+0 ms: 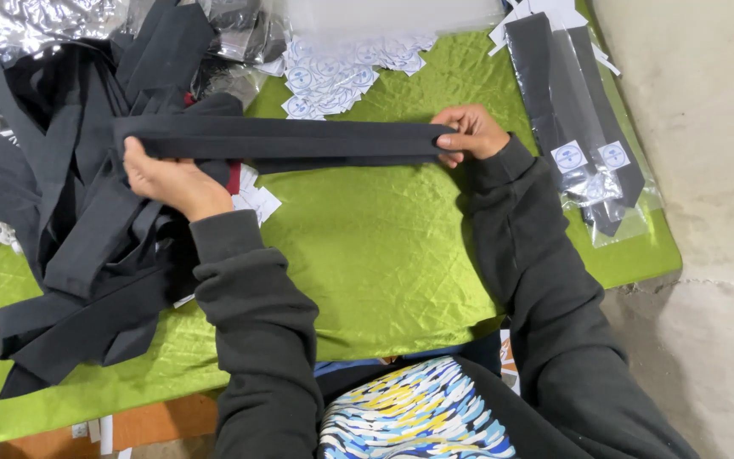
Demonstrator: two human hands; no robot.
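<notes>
While both hands are busy over the green cloth, a long dark necktie (pixel 286 140) is stretched level between them, folded double along its length and held just above the tabletop (pixel 384 255), toward its far half. At the left end the left hand (pixel 172 180) grasps the tie with the fingers curled over its upper edge and the palm behind it; at the right end the right hand (pixel 469 132) is pinched shut on the folded tip, thumb and fingertips pressed together. Both arms wear dark grey sleeves (pixel 545 255). Just beside the left hand, on the left part of the tabletop, lies a loose heap of dark ties (pixel 70 221), some hanging over the near edge. Small white paper tags (pixel 256 200) peek out beneath the held tie near that hand, and a larger scatter of round-printed white labels (pixel 341 72) lies at the far side. On the far right, packed ties in clear sleeves (pixel 579 119) rest in a stack, each bearing a white sticker. Crinkled clear wrapping (pixel 36 21) sits in the far left corner.
</notes>
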